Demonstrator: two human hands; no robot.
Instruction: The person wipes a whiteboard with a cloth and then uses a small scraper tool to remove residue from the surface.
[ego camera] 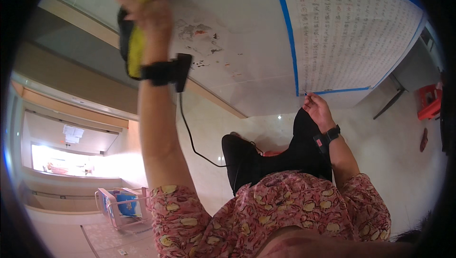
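Observation:
My left hand [151, 12] is raised at the upper left, blurred, with its fingers closed around a yellow-and-black hand-held tool [134, 49]; the tool's exact kind is unclear. It is up against a pale wall [245, 62] with peeled, stained patches. My right hand [318, 108] is lower and to the right, thumb and fingers pinched at the bottom left corner of a blue-edged wall chart [342, 37] printed with rows of characters. Something small and thin shows at its fingertips, too small to name; whether they grip it or the chart's edge cannot be told.
A black cord [188, 130] runs from the device on my left wrist toward my dark trousers. A wooden trim strip [217, 99] edges the wall. A folding chair [123, 204] stands at the lower left; a red plastic stool [429, 101] and a slipper [424, 139] are at the right.

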